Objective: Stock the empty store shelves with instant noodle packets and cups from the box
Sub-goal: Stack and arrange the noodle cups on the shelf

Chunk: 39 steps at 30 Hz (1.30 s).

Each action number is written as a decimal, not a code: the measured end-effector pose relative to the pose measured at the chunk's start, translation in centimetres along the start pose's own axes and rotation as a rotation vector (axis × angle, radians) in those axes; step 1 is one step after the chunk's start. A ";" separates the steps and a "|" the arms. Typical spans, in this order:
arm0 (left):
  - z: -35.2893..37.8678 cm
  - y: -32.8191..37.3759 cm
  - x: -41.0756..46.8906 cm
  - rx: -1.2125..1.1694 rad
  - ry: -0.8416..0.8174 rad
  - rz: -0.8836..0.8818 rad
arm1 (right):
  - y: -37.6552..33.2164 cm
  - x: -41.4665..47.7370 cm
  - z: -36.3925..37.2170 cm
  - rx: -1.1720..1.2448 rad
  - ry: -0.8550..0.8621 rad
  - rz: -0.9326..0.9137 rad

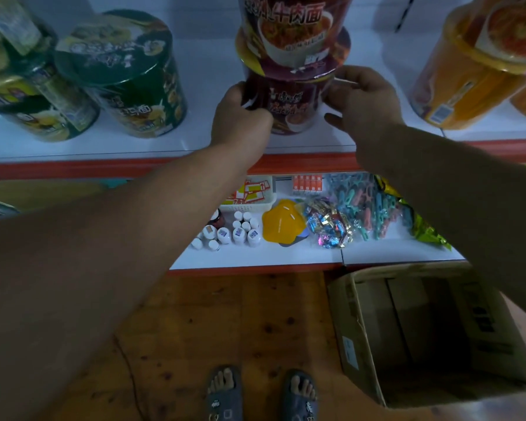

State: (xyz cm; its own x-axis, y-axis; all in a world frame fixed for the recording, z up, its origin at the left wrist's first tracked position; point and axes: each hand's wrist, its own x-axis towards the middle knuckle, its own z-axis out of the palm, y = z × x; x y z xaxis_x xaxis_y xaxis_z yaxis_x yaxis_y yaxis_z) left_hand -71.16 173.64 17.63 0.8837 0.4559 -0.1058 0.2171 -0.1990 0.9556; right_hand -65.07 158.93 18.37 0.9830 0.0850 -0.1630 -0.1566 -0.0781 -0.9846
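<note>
Two purple noodle cups are stacked on the white shelf (104, 144): the lower cup (295, 104) stands on the shelf and the upper cup (292, 31) sits on its lid. My left hand (240, 117) grips the lower cup's left side. On the cup's right side is my right hand (362, 98), fingers curled against it. Green noodle cups (128, 77) stand at the left, orange cups (474, 65) at the right. The cardboard box (431, 329) lies open on the floor at the lower right and looks empty inside.
A lower shelf (286, 253) holds small white bottles (237, 232), a yellow plastic piece (283, 221), wrapped sweets (328, 223), clothes pegs (365, 199) and a white basket (246, 202). My sandalled feet stand on the wooden floor (225, 314).
</note>
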 end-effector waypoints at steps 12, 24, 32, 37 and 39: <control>-3.8 -1.8 0.0 0.001 0.073 0.015 | 0.7 -2.0 3.9 0.038 0.007 -0.018; -5.5 -2.4 0.2 0.029 -0.013 0.045 | 0.6 -3.4 4.8 0.078 0.064 0.021; -5.5 -3.0 0.3 0.007 -0.044 0.124 | 0.2 -2.6 5.5 0.064 -0.001 0.035; -5.8 -2.5 -0.2 0.034 -0.034 0.122 | 0.7 -2.5 5.5 0.071 -0.005 0.036; -5.8 -2.5 -0.1 0.033 -0.038 0.114 | 0.6 -2.5 5.6 0.067 -0.006 0.038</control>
State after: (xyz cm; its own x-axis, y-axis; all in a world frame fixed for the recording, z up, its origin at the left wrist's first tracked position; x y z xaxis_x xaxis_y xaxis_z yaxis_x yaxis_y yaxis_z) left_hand -74.26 179.14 16.85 0.9184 0.3956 -0.0080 0.1272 -0.2761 0.9527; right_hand -68.15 164.26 17.79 0.9756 0.0896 -0.2007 -0.2001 -0.0147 -0.9797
